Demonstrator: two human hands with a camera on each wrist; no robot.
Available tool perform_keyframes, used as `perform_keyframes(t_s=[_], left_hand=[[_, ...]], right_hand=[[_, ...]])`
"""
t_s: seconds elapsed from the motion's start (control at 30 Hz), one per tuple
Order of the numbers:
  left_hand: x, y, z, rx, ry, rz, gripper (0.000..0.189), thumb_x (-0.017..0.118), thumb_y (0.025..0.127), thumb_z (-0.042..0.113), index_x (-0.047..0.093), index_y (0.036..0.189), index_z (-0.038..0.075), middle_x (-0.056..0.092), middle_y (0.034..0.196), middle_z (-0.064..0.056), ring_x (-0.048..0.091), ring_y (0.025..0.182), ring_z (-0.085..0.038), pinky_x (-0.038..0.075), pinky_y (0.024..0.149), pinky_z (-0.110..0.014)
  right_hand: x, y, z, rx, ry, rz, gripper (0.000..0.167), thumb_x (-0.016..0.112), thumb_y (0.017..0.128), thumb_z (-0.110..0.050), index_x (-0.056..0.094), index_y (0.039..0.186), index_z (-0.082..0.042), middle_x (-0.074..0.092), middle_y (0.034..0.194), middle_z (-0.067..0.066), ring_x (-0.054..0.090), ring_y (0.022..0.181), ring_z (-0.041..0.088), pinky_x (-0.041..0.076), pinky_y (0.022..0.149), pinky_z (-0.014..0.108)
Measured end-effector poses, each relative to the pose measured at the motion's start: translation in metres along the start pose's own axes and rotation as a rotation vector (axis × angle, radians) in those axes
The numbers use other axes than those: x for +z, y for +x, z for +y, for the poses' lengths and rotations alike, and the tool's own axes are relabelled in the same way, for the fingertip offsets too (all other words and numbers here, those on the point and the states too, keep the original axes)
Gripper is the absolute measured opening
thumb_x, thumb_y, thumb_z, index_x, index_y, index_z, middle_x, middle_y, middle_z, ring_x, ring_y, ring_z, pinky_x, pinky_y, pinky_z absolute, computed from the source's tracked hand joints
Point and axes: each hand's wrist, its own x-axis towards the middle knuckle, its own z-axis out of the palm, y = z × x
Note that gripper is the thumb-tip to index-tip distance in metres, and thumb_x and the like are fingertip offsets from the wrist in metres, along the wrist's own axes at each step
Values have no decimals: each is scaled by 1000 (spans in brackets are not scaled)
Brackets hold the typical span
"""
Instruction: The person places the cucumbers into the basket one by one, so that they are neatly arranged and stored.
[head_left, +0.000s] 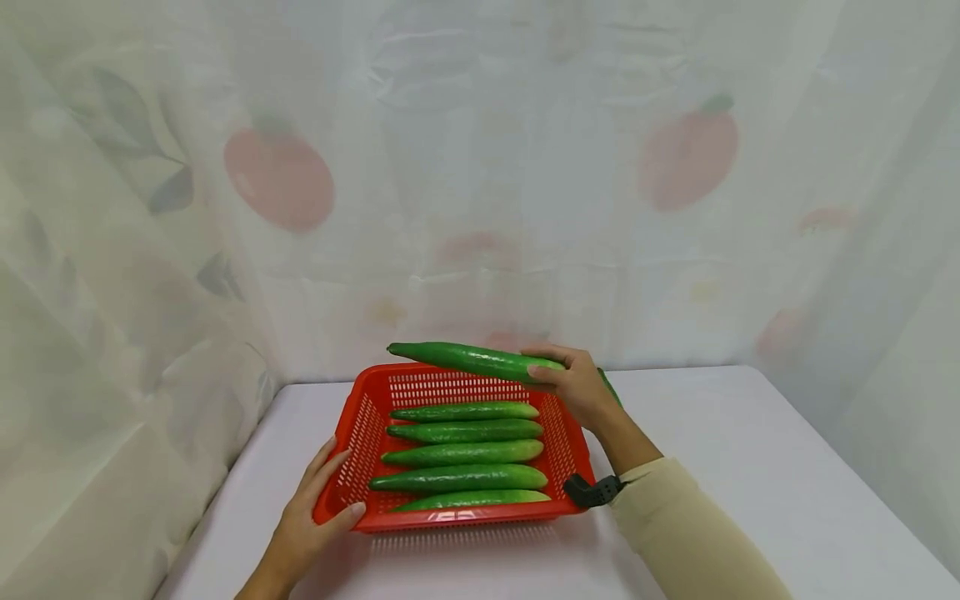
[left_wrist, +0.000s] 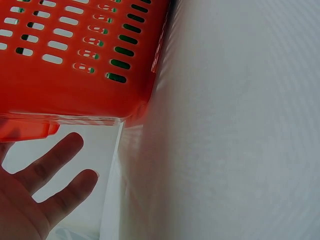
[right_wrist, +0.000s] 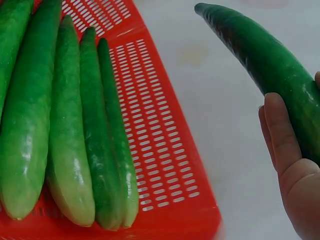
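Observation:
Over the back right of a red basket (head_left: pixel 450 523), my right hand (head_left: pixel 573 383) grips a long green cucumber (head_left: pixel 465 358) near its paler end. The cucumber's dark, narrow end points left, a little higher than the hand. In the right wrist view, fingers and thumb lie around the cucumber (right_wrist: pixel 265 55). Several more cucumbers (head_left: pixel 465 452) lie side by side in the basket, pale ends to the right. My left hand (head_left: pixel 300 521) is at the basket's front left corner, fingers spread and thumb at the rim. The left wrist view shows two extended fingers (left_wrist: pixel 52 160) below the basket's rim.
A white table (head_left: pixel 712 450) carries the basket, with table surface on both sides of it. Behind stands a pale curtain (head_left: pixel 480 167) with fruit prints. Another green tip (head_left: pixel 609 385) shows just behind the right wrist, mostly hidden.

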Motion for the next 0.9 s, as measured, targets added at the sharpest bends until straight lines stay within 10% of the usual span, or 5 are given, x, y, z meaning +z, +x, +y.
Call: perform_keyframes(t_s=[0.9], left_hand=[[3,0,-1,27,-39,10,66,75,84,23,46,143,19,21,156,7,29,133,-19,31,91,-13]], right_hand=[[10,25,41,186,-85,-104,40,63,90,5,52,128,14,42,135,26,63,97,38,45,88,51]])
